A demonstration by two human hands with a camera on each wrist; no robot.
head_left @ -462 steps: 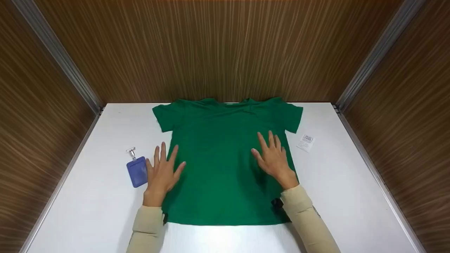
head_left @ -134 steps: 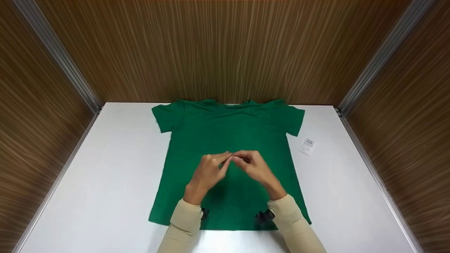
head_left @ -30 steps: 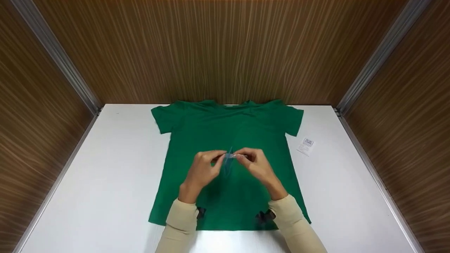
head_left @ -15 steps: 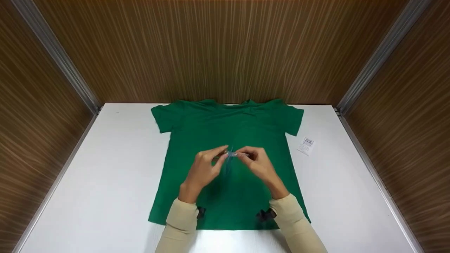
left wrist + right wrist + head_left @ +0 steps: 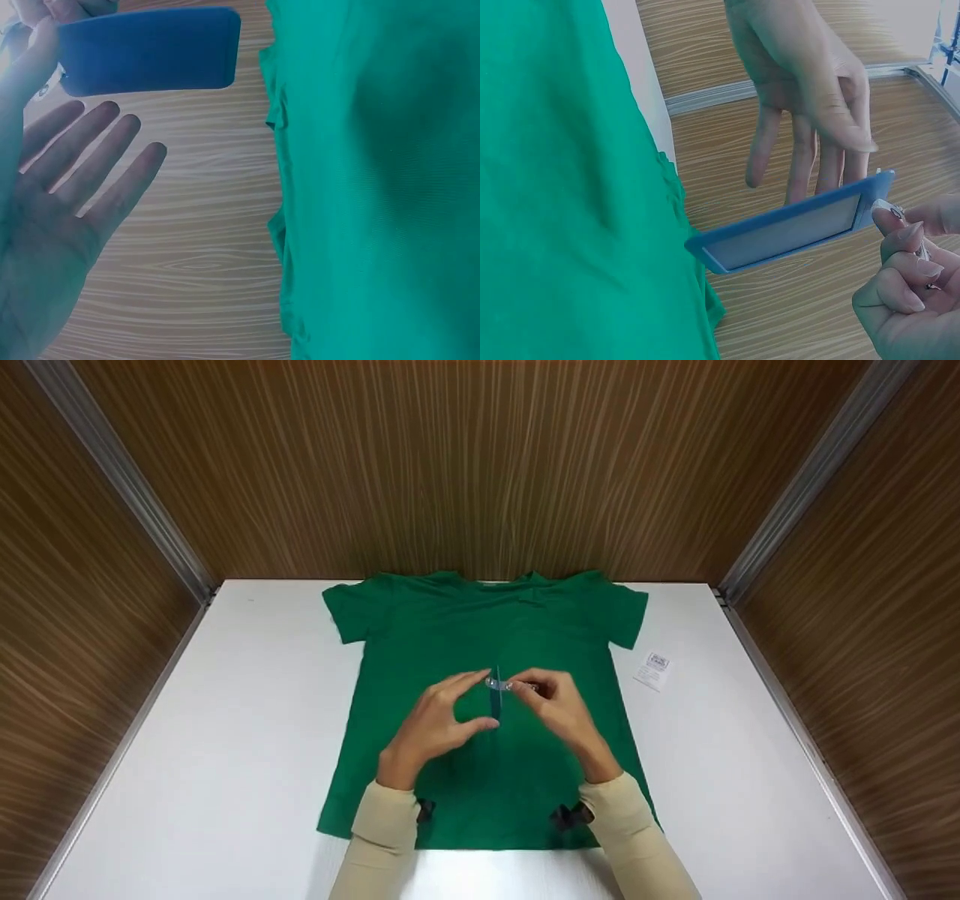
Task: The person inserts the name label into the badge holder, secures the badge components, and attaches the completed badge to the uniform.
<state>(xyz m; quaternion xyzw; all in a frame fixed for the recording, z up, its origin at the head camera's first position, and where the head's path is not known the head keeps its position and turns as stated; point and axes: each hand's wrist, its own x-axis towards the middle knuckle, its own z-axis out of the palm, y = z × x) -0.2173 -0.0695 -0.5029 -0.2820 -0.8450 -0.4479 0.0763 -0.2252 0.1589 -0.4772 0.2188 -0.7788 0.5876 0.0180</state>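
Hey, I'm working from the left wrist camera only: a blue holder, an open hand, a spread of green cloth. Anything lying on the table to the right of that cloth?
Observer: Yes. The head view shows a small white printed card lying on the white table, just to the right of the green T-shirt and apart from it.
Operator: Good. My side of the holder looks plain blue. What does the opposite face look like?
Observer: In the right wrist view, that face of the badge holder has a pale panel framed in blue.
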